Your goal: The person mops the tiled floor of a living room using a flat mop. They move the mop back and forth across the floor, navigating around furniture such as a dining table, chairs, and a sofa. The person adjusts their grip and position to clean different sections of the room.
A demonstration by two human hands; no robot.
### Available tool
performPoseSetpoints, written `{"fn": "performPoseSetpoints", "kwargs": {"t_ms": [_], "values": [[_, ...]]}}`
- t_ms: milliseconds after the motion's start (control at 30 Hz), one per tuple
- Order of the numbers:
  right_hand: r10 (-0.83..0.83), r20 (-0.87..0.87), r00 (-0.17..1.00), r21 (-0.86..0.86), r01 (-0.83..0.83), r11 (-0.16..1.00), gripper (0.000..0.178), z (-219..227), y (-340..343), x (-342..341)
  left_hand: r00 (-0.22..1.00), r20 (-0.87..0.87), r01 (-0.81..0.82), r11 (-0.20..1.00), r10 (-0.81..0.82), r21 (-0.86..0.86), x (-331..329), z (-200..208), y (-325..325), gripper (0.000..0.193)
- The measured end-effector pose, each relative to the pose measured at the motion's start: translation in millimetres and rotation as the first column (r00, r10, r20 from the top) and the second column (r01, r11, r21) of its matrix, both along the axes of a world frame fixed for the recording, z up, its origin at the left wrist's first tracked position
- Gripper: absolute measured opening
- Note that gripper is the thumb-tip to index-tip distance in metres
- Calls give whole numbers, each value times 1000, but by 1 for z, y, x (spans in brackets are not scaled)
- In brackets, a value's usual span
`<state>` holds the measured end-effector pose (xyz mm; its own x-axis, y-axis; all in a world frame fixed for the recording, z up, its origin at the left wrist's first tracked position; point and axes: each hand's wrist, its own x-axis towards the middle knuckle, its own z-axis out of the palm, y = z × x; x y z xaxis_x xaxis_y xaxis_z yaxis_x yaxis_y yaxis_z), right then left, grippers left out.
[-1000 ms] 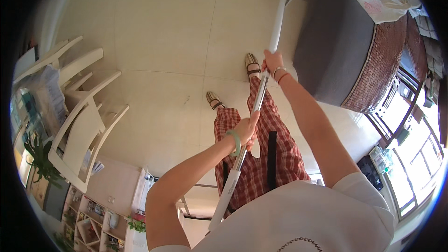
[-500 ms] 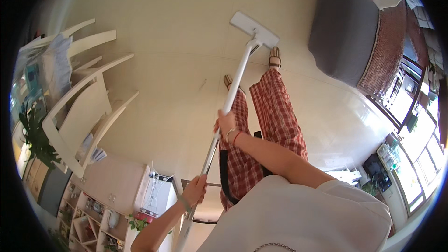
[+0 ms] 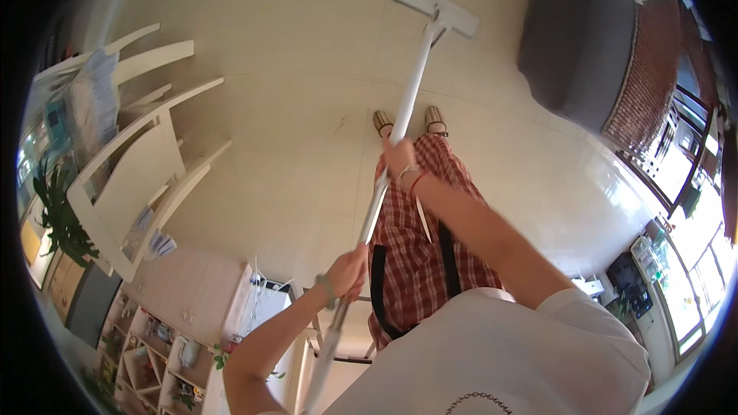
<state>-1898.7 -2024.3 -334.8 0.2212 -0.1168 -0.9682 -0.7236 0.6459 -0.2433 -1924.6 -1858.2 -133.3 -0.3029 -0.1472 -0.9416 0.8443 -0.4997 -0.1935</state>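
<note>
A flat mop [image 3: 416, 77] with a long white and silver pole slants across the middle of the view. Its flat, pale rectangular head [image 3: 435, 8] lies on the floor ahead of my feet. My right hand [image 3: 398, 157] is wrapped round the white upper part of the pole, over my checked trousers. Lower on the silver part, my left hand [image 3: 347, 270] closes round the pole near my waist. The pole's end runs on past that hand to the lower edge. My palms are hidden by the fingers.
Pale tiled floor [image 3: 292, 131] spreads around my slippers. White chairs [image 3: 131, 177] stand at the left beside a cluttered table. A grey-covered piece of furniture [image 3: 576, 46] with a brown woven mat is at the right. Shelves [image 3: 165, 353] and a cabinet lie at the lower left.
The mop head has slid farther ahead and slightly right. Both hands have moved forward and right with the pole. My feet now stand side by side, the right one drawn back.
</note>
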Motion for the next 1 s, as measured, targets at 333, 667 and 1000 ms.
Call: {"fn": "performPoseSetpoints", "kwargs": {"t_ms": [333, 667, 1000], "values": [[210, -60, 976, -270, -219, 938, 26, -85, -240, 60, 992, 41, -106, 959, 121, -262, 18, -101, -219, 57], [-73, -37, 997, -101, 68, 993, 24, -51, -87, -70, 994, 95, 71, 992, -61, -100, -53, -44, -62, 42], [45, -24, 999, 91, -43, 995, 26, 16, 195, -131, 947, 266, 121, 966, -182, 228, -167, 34, 190, 42]]}}
